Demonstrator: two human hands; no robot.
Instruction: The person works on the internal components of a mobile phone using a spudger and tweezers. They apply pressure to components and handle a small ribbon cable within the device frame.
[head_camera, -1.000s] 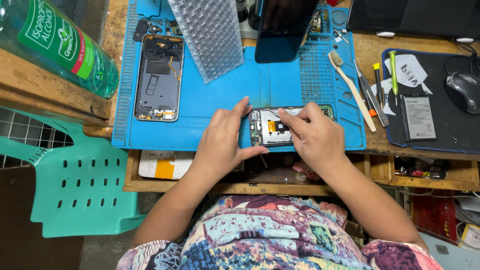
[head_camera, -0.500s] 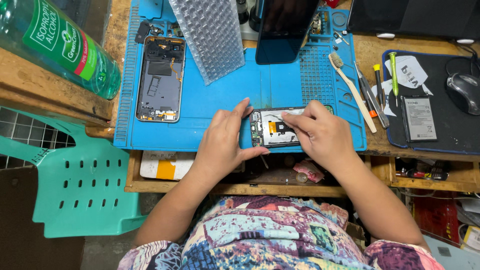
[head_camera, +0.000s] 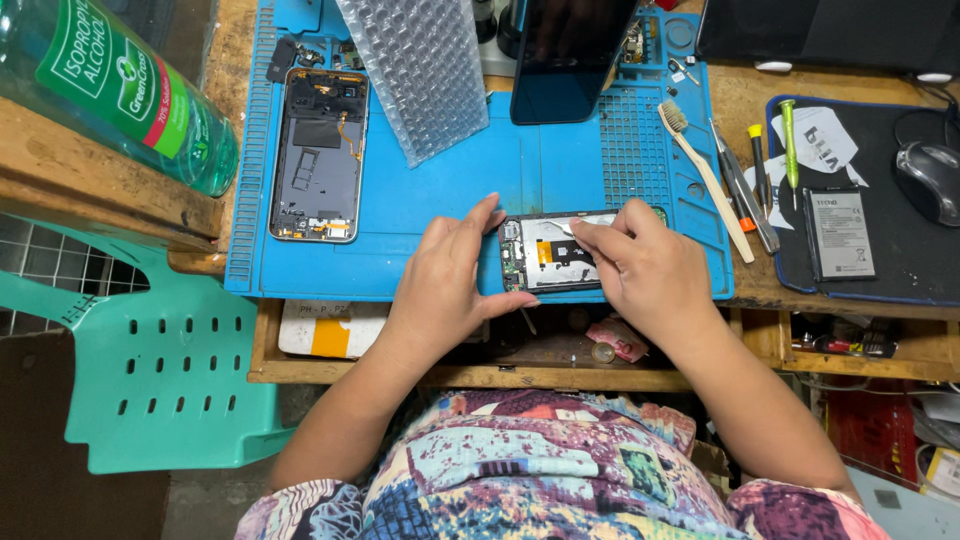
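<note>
- Opened phone (head_camera: 553, 252), back off, lies flat on the blue work mat (head_camera: 450, 190) near its front edge, just below centre of view; white shield and orange flex show inside.
- Left hand (head_camera: 445, 280) at the phone's 9 o'clock: fingers close together, curved, tips on the phone's left end, thumb under its near edge, so it grips that end.
- Right hand (head_camera: 645, 265) at the phone's 3 o'clock, lying over the right end: index fingertip pressed on the white shield, other fingers curled together. Can't tell if sth thin is pinched.
- Second phone frame (head_camera: 320, 155), gutted, at 10 o'clock on the mat, upright lengthwise.
- Bubble-wrap sleeve (head_camera: 415, 70) at 11–12 o'clock, clear, tilted.
- Dark screen panel (head_camera: 570, 55) at 12 o'clock, glossy black.
- Green bottle (head_camera: 110, 90) far at 10 o'clock, on its side on the wooden ledge; green-white label w/ red patch.
- Toothbrush (head_camera: 705, 180), tweezers, small screwdrivers at 2 o'clock.
- Battery (head_camera: 840, 235) at 3 o'clock on a dark pad: grey rectangle, white label w/ black print. Mouse (head_camera: 930, 180) just beyond.
- Green plastic chair (head_camera: 150, 380) at 8 o'clock.
</note>
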